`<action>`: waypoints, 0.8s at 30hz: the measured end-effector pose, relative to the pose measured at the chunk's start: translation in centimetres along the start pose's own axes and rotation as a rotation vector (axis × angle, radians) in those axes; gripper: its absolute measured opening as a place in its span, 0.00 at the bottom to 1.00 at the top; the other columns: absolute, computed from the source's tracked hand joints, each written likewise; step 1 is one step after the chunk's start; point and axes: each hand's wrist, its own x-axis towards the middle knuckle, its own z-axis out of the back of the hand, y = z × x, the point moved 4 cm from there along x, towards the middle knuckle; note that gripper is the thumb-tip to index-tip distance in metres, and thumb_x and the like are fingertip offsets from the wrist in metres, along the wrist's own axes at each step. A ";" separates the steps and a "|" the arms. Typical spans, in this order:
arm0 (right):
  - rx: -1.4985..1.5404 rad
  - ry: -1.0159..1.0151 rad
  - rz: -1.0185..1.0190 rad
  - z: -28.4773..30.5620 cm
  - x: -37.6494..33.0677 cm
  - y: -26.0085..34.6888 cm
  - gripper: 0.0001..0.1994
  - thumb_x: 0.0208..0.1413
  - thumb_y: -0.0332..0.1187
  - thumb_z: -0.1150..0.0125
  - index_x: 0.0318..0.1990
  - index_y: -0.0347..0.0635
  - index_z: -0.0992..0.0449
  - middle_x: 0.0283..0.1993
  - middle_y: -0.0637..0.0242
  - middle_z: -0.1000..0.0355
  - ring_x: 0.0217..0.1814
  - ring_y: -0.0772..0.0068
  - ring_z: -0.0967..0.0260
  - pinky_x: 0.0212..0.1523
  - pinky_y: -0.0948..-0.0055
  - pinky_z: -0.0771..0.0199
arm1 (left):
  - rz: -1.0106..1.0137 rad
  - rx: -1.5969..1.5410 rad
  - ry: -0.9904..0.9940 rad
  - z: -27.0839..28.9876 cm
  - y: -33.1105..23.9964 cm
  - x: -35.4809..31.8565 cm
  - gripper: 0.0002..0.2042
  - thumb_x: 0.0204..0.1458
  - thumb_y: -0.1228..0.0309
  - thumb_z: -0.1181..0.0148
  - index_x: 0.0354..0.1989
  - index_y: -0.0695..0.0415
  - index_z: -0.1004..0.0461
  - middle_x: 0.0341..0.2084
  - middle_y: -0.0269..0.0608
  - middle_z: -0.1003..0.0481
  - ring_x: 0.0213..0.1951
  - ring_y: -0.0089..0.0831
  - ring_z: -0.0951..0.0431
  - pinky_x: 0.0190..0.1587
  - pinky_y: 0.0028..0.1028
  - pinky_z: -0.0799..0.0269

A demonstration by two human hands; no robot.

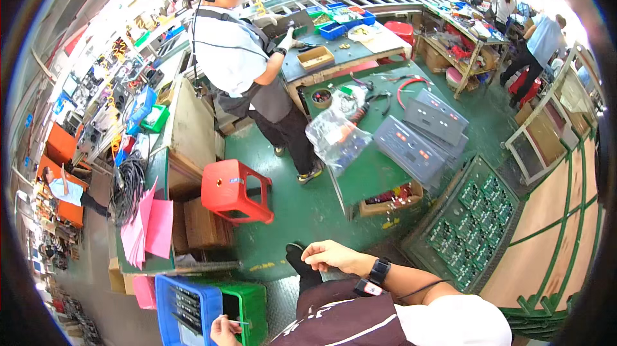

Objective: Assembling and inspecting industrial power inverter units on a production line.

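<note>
Lower left of frame: thin white strip (232,321) pinched in left hand (222,331) over green crate (252,304); right hand (329,257), loosely curled, empty, rested on knee; picking judged underway, steady lift needed next

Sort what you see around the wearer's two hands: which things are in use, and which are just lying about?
In use:
left hand at the green crate
blue crate beside it
right hand resting on the lap

Lying about:
red stool
pink sheets
tray of circuit boards
</note>
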 end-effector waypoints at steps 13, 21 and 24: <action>0.123 -0.221 0.149 1.7 20.9 14.3 0.09 0.52 0.34 0.44 0.36 0.39 0.28 0.24 0.71 0.33 0.22 0.83 0.38 0.23 0.83 0.39 | -0.080 -0.152 0.207 -12.8 -13.4 33.3 0.06 0.55 0.70 0.51 0.27 0.54 0.35 0.14 0.35 0.31 0.15 0.21 0.34 0.17 0.19 0.39; -0.080 -0.110 0.093 5.3 31.0 20.9 0.11 0.50 0.37 0.45 0.34 0.38 0.28 0.24 0.67 0.31 0.23 0.79 0.35 0.23 0.80 0.37 | 0.088 0.235 0.332 -13.8 -8.3 43.6 0.08 0.53 0.70 0.47 0.24 0.58 0.32 0.16 0.34 0.30 0.17 0.20 0.32 0.20 0.18 0.39; -0.167 -0.109 0.100 6.8 35.0 21.4 0.11 0.49 0.37 0.45 0.31 0.38 0.27 0.24 0.66 0.30 0.24 0.77 0.34 0.24 0.77 0.35 | -0.020 0.588 0.483 -14.2 -7.9 46.1 0.10 0.50 0.69 0.43 0.21 0.62 0.29 0.15 0.34 0.30 0.19 0.18 0.33 0.19 0.20 0.40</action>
